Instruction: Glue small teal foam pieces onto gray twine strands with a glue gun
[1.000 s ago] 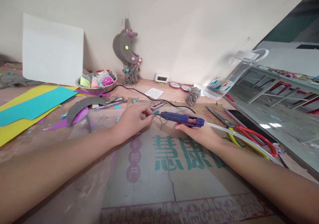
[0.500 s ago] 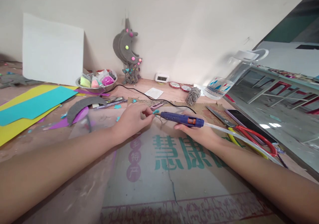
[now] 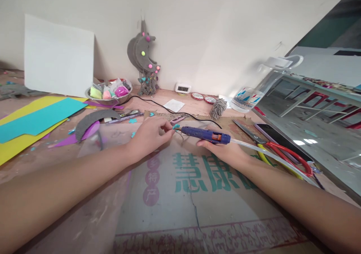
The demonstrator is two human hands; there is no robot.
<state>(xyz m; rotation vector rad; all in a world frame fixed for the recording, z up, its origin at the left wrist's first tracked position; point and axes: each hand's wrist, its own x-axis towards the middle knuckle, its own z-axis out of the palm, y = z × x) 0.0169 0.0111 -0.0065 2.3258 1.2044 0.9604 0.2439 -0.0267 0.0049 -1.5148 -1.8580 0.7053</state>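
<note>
My left hand [image 3: 153,135] is closed in a pinch on a small teal foam piece [image 3: 176,126] above the covered worktop. Wrapped in my right hand [image 3: 218,148] is a blue hot glue gun [image 3: 205,134], lying on its side with its nozzle pointing left. The nozzle tip meets the teal piece, or comes very near it. A long clear glue stick [image 3: 262,149] sticks out of the gun's back end. Thin grey yarn [image 3: 182,138] dangles just below the nozzle. My right fingers are partly hidden behind the gun.
Scissors with red and yellow handles [image 3: 278,148] and a phone [image 3: 282,141] lie at right, near a clear bottle [image 3: 254,88]. Behind are a grey yarn bundle [image 3: 218,108], a black cord [image 3: 169,108] and a bowl [image 3: 108,100] of clay. Teal sheet [image 3: 42,118] and grey crescent [image 3: 94,120] lie left.
</note>
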